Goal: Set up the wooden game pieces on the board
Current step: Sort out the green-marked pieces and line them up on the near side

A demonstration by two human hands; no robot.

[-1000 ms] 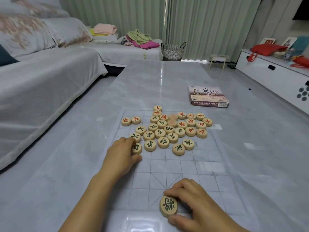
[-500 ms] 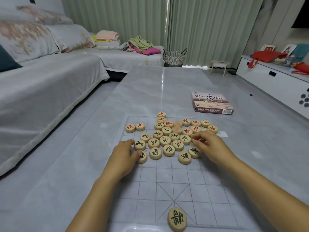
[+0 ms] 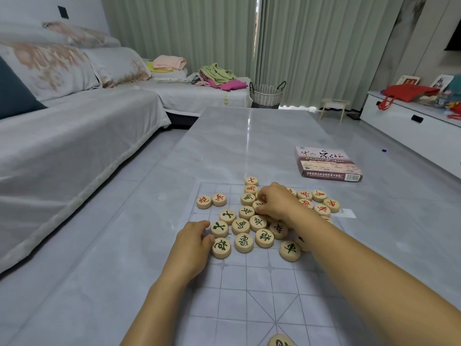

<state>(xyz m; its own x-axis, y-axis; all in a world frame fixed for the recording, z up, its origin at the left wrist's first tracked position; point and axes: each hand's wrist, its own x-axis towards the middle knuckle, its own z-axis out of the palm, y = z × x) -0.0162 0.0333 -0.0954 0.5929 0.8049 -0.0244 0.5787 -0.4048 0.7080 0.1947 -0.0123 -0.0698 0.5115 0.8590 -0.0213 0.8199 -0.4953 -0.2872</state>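
Digging the right hand (image 3: pixel 274 202) into the wooden pieces (image 3: pixel 240 226) heaped at twelve o'clock on the board (image 3: pixel 249 308), fingertips (image 3: pixel 264 208) pinched on a mid-pile piece (image 3: pixel 257 204). Parked at the heap's eight o'clock, left hand (image 3: pixel 192 242) (fingers curled, grip unclear).

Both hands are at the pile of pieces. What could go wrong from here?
The right hand reaches into the crowded pile; its forearm lies low over the near pieces and could sweep them. The lone piece at the near edge of the board could get knocked by an arm.
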